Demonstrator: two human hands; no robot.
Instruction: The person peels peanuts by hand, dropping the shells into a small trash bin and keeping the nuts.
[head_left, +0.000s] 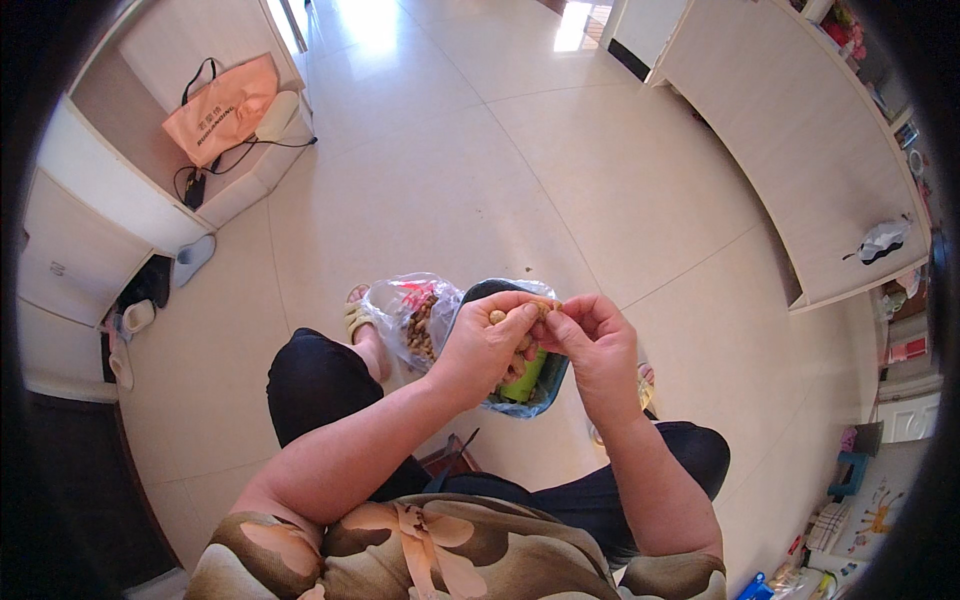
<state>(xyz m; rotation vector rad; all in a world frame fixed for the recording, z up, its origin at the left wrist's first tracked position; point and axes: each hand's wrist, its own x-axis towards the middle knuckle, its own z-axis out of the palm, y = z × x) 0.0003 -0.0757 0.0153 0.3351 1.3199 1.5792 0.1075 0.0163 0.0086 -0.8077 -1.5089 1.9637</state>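
Observation:
My left hand (487, 337) holds several unshelled peanuts (498, 317) in its curled fingers. One peanut (550, 307) is pinched between the fingertips of both hands, my right hand (596, 328) gripping its right end. Below the hands stands a dark bin (559, 375) lined with a clear plastic bag, with a bright green object (525, 384) inside; the hands hide part of it. Left of the bin, a clear plastic bag (382, 300) with red print lies open on the floor, and a heap of peanuts (421, 330) shows in it.
Tiled floor (420, 195) surrounds the bin. A cabinet with an orange bag (225, 112) stands at the upper left, a blue slipper (193, 260) beside it. A long pale cabinet (787, 150) curves along the right. Small crumbs (529, 268) lie beyond the bin.

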